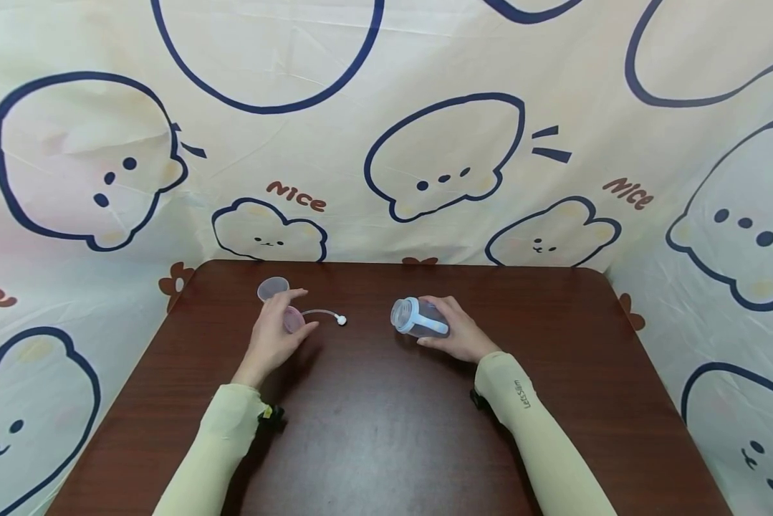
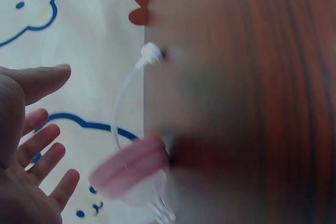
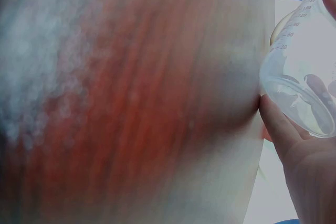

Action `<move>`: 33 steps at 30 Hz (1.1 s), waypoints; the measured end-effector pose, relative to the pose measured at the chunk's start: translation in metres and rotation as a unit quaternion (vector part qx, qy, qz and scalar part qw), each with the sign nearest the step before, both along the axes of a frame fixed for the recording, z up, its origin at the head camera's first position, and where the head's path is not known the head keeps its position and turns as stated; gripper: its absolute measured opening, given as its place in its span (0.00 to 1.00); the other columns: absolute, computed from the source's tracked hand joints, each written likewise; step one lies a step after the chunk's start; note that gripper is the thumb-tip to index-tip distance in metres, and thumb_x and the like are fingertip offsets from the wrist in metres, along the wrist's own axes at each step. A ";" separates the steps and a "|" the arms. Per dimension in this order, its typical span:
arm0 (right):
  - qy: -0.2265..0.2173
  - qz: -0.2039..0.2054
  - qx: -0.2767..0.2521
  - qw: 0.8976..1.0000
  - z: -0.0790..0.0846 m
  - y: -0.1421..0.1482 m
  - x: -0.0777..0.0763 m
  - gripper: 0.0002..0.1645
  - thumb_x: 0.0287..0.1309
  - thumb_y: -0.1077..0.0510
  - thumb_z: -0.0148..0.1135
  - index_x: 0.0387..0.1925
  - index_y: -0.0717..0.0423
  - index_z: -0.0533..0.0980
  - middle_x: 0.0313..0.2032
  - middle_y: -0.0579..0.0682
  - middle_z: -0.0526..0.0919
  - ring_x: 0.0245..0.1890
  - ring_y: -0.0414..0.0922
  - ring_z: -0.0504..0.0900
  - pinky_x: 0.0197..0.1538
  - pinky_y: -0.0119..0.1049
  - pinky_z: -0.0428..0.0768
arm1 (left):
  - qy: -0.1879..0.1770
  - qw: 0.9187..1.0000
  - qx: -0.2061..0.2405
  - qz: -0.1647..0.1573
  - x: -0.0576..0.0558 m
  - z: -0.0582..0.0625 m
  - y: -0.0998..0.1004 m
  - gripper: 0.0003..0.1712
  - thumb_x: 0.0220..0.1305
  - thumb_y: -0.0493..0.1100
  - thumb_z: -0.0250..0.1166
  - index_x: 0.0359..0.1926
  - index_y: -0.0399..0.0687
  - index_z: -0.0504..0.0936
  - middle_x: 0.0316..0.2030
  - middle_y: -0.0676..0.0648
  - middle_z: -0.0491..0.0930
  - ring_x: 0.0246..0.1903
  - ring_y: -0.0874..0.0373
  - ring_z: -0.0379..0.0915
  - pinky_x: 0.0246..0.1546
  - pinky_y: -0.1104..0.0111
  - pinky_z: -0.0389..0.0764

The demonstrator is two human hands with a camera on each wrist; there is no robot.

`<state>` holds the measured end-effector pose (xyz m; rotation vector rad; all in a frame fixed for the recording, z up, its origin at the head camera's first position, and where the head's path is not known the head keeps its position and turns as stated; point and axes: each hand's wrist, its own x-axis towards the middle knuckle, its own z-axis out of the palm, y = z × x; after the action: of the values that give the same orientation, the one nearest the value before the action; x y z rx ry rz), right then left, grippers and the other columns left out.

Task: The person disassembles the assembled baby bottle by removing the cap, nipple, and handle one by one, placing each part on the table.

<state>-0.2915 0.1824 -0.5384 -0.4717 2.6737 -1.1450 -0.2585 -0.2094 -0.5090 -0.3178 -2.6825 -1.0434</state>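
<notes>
My right hand (image 1: 455,331) grips a clear baby bottle (image 1: 428,312) with a light blue collar and side handle. The bottle is tilted, its mouth end toward the left. In the right wrist view, the bottle's body (image 3: 302,72) shows measuring marks, with fingers around it. My left hand (image 1: 274,338) has its fingers spread, close beside a pink bottle top (image 1: 293,319). From that top a thin clear straw (image 1: 320,311) runs right to a white weighted end (image 1: 342,320). The left wrist view shows the pink top (image 2: 131,166) apart from the fingers, its clear nipple pointing down.
A clear cap (image 1: 273,288) stands on the table just behind the left hand. The dark brown wooden table (image 1: 373,416) meets a cartoon-printed curtain (image 1: 347,158) at its back edge and on both sides.
</notes>
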 end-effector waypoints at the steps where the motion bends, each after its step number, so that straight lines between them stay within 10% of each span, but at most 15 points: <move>1: 0.000 0.000 -0.001 1.000 0.000 0.000 0.000 0.50 0.54 0.40 0.79 0.73 0.18 0.60 0.64 0.47 0.66 0.65 0.55 0.71 0.66 0.63 0.74 | -0.004 1.000 0.002 -0.004 0.000 0.001 0.003 0.38 0.60 0.45 0.78 0.68 0.48 0.73 0.66 0.40 0.74 0.68 0.41 0.65 0.67 0.37 0.69; 33: 0.012 0.009 0.005 1.000 -0.001 -0.001 -0.001 0.52 0.54 0.38 0.78 0.74 0.22 0.60 0.64 0.48 0.66 0.64 0.55 0.72 0.66 0.63 0.75 | -0.048 0.977 -0.018 -0.206 -0.011 0.006 0.129 0.46 0.62 0.52 0.76 0.78 0.65 0.64 0.79 0.51 0.60 0.77 0.48 0.58 0.70 0.44 0.70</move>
<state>-0.2923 0.1817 -0.5390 -0.5088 2.6882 -1.1282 -0.2696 -0.0801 -0.5030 -0.8812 -2.7912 -1.1413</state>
